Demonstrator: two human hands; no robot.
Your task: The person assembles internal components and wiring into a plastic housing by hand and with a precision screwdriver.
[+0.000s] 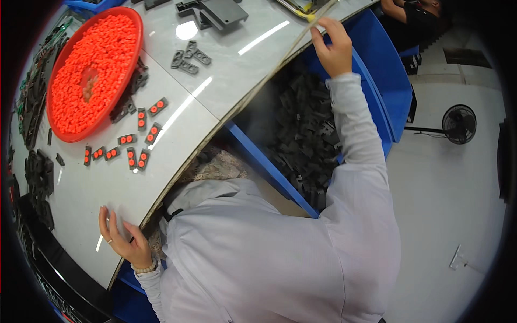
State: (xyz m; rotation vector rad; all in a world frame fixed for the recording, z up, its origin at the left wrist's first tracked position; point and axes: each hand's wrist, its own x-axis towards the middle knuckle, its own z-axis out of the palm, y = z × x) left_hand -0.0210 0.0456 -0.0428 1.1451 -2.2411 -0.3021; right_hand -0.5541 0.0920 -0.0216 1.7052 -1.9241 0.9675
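My left hand (128, 245) is at the near left edge of the white table (177, 116), its fingers spread, with a ring and a bead bracelet on it. Nothing shows in its grasp. Farther off on the right, my right hand (335, 47) reaches to the table's edge beside a yellow-trimmed thing (304, 12); thumb and forefinger are apart. Below that wrist, a blue bin (269, 167) holds many dark plastic parts (304, 134). On the tabletop lie several small dark pieces with red round inserts (143, 118), and a small cluster of dark pieces without red (190, 57).
A red round tray (139, 32) full of small red parts stands at the left. Dark housings (218, 13) lie at the far side, more dark parts (39, 177) along the left. Past the bins are a fan (459, 124) and another person (412, 21).
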